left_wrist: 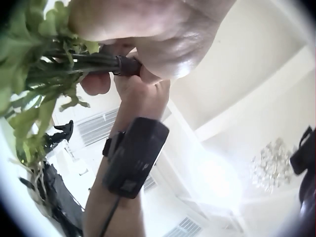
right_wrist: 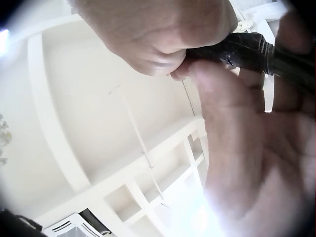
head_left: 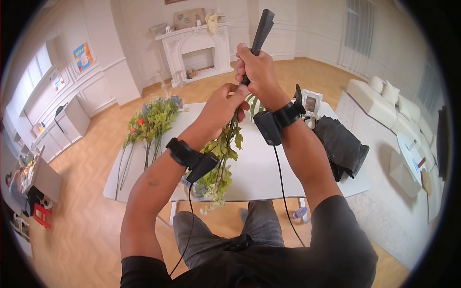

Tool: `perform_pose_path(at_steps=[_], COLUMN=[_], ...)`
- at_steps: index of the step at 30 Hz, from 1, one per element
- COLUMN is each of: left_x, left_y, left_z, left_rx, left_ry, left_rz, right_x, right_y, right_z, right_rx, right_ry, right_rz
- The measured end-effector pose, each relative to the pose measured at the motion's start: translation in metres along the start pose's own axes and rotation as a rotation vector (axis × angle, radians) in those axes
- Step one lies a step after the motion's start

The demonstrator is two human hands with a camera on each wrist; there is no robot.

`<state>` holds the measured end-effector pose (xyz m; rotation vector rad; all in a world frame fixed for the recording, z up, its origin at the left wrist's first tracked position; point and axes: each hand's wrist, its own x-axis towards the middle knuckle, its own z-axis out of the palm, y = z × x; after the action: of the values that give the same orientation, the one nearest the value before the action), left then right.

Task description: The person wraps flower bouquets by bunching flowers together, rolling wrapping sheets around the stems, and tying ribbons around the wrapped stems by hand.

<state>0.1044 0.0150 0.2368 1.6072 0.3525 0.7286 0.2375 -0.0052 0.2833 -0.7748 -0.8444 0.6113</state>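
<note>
A bunch of artificial flowers (head_left: 222, 161) hangs blooms-down over the table, its green leaves and pale blossoms low near the front edge. Around its stem end runs a long black wrapping (head_left: 262, 32), slanting up and away. My right hand (head_left: 261, 74) grips this wrapped part, fingers curled round it. Just below, my left hand (head_left: 218, 109) holds the bunch where the bare green stems (left_wrist: 89, 65) meet the wrapping's edge. In the right wrist view the wrapping (right_wrist: 247, 52) looks dark, shiny and creased, with both hands close together on it.
More flowers (head_left: 156, 117) with orange, blue and green heads lie on the left of the white table (head_left: 259, 177). A folded black cloth-like bundle (head_left: 338, 144) and a white picture frame (head_left: 312, 103) stand at the right. Cables (head_left: 283, 192) hang from both wrist cameras.
</note>
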Motion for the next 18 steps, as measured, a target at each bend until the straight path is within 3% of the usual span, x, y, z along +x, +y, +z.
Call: perform_pose_path(at_steps=[4,7,8,10,11,13,14,16,18], left_x=[0.004,-0.006,-0.009,-0.014,-0.011,-0.006,-0.007,-0.009,-0.003], left_y=[-0.005,-0.003,-0.005,-0.007,-0.009,-0.013,-0.011,-0.005,-0.002], left_z=[0.001,0.002,0.002,0.001,-0.002,-0.006,-0.006,-0.003,-0.004], left_rx=[-0.062,-0.149,-0.150,-0.439,-0.439,-0.799,-0.802,-0.422,-0.292], left_ry=[-0.080,-0.196,-0.195,-0.415,-0.415,-0.757,-0.755,-0.405,-0.315], left_rz=[-0.033,-0.114,-0.117,-0.228,-0.227,-0.318,-0.319,-0.237,-0.149], right_x=[-0.003,0.012,0.020,0.027,0.027,0.024,0.022,0.016,0.017], right_y=[-0.007,-0.016,-0.022,-0.027,-0.028,-0.033,-0.036,-0.041,-0.042], right_z=[0.002,-0.016,-0.025,-0.034,-0.033,-0.030,-0.026,-0.018,-0.014], right_rx=[0.015,0.236,0.371,0.587,0.586,0.662,0.662,0.263,0.200], right_ry=[-0.034,-0.140,-0.316,-0.656,-0.656,-0.774,-0.773,-0.368,-0.283], right_rz=[0.040,0.085,0.117,0.131,0.130,0.115,0.119,0.043,0.033])
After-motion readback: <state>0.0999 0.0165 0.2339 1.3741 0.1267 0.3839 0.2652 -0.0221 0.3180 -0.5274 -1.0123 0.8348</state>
